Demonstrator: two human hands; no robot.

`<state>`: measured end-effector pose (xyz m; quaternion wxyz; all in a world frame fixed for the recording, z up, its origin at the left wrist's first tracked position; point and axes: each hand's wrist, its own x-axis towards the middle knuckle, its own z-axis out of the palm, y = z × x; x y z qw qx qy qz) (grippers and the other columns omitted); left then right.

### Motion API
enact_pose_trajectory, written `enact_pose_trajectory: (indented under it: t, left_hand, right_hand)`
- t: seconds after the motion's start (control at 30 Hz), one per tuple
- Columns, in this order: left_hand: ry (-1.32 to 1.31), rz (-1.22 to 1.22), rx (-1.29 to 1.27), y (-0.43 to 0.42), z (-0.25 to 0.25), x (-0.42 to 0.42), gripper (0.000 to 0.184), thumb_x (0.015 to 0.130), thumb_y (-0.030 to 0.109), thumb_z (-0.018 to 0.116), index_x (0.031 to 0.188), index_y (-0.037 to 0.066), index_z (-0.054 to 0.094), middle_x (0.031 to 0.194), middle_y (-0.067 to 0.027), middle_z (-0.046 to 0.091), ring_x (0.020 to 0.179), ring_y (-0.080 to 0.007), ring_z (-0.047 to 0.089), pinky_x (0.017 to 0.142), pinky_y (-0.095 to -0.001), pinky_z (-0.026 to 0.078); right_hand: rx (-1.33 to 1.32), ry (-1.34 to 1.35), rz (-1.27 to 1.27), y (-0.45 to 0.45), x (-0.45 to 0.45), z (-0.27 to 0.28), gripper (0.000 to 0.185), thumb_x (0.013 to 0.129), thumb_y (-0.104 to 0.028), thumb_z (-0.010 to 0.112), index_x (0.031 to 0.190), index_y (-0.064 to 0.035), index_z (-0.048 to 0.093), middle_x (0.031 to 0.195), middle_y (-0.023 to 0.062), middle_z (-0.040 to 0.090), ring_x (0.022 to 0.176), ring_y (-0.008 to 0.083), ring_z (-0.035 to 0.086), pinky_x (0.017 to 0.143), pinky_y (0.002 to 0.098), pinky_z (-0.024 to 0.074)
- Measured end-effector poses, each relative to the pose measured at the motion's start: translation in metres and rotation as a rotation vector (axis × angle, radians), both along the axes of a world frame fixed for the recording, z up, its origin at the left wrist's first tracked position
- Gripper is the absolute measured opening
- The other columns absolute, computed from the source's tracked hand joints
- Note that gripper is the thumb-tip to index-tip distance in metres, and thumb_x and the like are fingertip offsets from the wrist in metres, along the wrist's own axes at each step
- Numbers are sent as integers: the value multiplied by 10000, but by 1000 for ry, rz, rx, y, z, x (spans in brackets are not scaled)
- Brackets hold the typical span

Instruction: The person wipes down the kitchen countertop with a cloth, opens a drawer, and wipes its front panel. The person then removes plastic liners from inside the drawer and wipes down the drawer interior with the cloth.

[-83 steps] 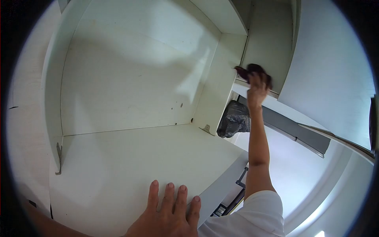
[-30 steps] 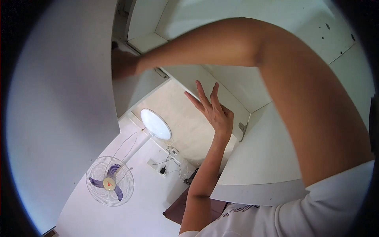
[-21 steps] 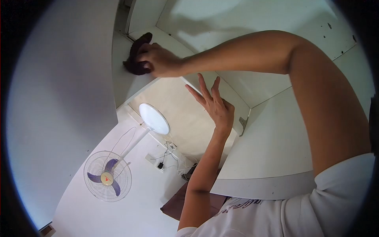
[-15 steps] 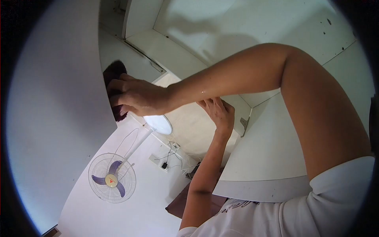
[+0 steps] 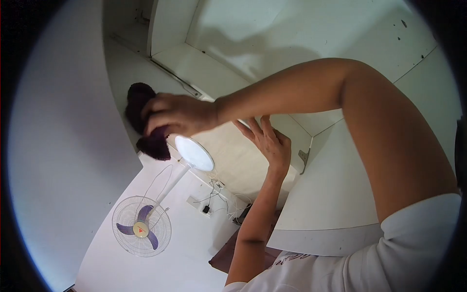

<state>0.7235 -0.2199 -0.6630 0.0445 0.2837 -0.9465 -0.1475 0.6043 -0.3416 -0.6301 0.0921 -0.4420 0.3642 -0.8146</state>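
Observation:
My right hand (image 5: 177, 114) reaches across to the left, its fingers closed on a dark maroon cloth (image 5: 154, 144). The cloth is bunched, and parts of it stick out above and below the fingers. It is in front of a white panel surface, beside the curved edge of a large white door or panel (image 5: 63, 121). Below my right forearm, my left hand (image 5: 273, 146) is open with fingers spread, close to the pale cabinet board (image 5: 238, 165). Its fingertips are partly hidden by the forearm, so I cannot tell whether they touch the board.
A white cabinet interior (image 5: 292, 24) with dark specks fills the upper right. A metal hinge (image 5: 303, 155) sits at its edge. Lower left stands a fan (image 5: 141, 228) with purple blades and a white round base (image 5: 194, 153). Cables and a black plug (image 5: 206, 209) lie nearby.
My right hand and the cloth have shifted slightly right, out from behind the large panel's edge, so more cloth shows. My left hand's fingers look more spread. The view has shifted slightly.

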Motion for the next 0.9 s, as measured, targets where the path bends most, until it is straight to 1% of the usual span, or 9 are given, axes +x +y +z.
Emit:
enact_pose_trajectory:
  t: [0.17, 0.27, 0.33, 0.37, 0.5, 0.57, 0.73, 0.8, 0.9]
  left_hand:
    - [-25, 45, -26, 1, 8, -12, 617, 621, -181, 401, 1182, 49, 510, 1473, -199, 254, 1385, -470, 43, 1112, -574, 106]
    - [42, 90, 64, -4, 8, -4, 649, 611, -192, 400, 1201, 49, 522, 1496, -183, 217, 1358, -537, 23, 1078, -600, 139]
    - [-226, -19, -152, -9, 21, -12, 684, 585, -223, 399, 1196, 59, 525, 1496, -172, 224, 1363, -534, 14, 1055, -572, 220]
    - [159, 85, 184, -6, 18, -21, 708, 549, -249, 397, 1180, 46, 524, 1497, -169, 223, 1365, -531, 8, 1014, -540, 290]
    - [394, 168, 270, -7, 11, -14, 697, 539, -254, 396, 1164, 27, 523, 1494, -182, 221, 1363, -533, 23, 993, -532, 309]
    - [125, 87, 110, -14, 21, -17, 700, 532, -254, 391, 1159, 26, 529, 1492, -185, 214, 1363, -533, 29, 1001, -525, 308]
    - [229, 80, 82, -15, 17, -15, 670, 579, -242, 338, 1228, -76, 353, 1466, -265, 146, 1364, -514, 67, 1079, -534, 214]
    - [347, 109, 98, -11, 17, -15, 666, 578, -242, 335, 1230, -107, 317, 1460, -284, 135, 1365, -512, 74, 1077, -535, 216]
    - [425, 165, 120, -6, 13, -16, 644, 581, -249, 323, 1214, -131, 315, 1467, -285, 115, 1366, -509, 85, 1073, -525, 231]
  right_hand:
    - [145, -216, -195, -91, -22, 0, 282, 790, -144, 632, 1071, -137, 622, 1149, 122, 557, 1043, 321, 512, 915, 422, 410]
    - [355, -263, -15, -150, -65, -14, 307, 787, -150, 628, 1091, -121, 612, 1156, 131, 561, 1051, 328, 518, 920, 421, 414]
    - [469, -250, 84, -174, -83, -21, 324, 785, -155, 625, 1105, -110, 606, 1161, 137, 563, 1056, 332, 522, 923, 420, 416]
    - [514, -223, 129, -176, -90, -20, 333, 784, -157, 624, 1112, -105, 603, 1163, 140, 564, 1059, 335, 525, 925, 420, 418]
    - [664, -111, 276, -145, -94, -10, 370, 780, -166, 619, 1139, -83, 590, 1172, 152, 568, 1070, 344, 533, 932, 418, 423]
    - [709, -70, 324, -116, -87, -2, 389, 777, -170, 616, 1152, -72, 584, 1177, 158, 570, 1075, 349, 537, 936, 418, 425]
    - [803, -6, 382, -35, -67, 7, 428, 773, -179, 611, 1179, -51, 571, 1186, 170, 574, 1085, 358, 545, 943, 416, 430]
    - [741, 282, 121, -8, -62, 11, 414, 775, -176, 571, 1173, -63, 581, 1240, 180, 547, 1125, 334, 544, 942, 393, 443]
    - [945, 553, 133, -24, -91, 24, 389, 767, -157, 559, 1149, -113, 613, 1231, 172, 553, 1123, 334, 547, 950, 393, 449]
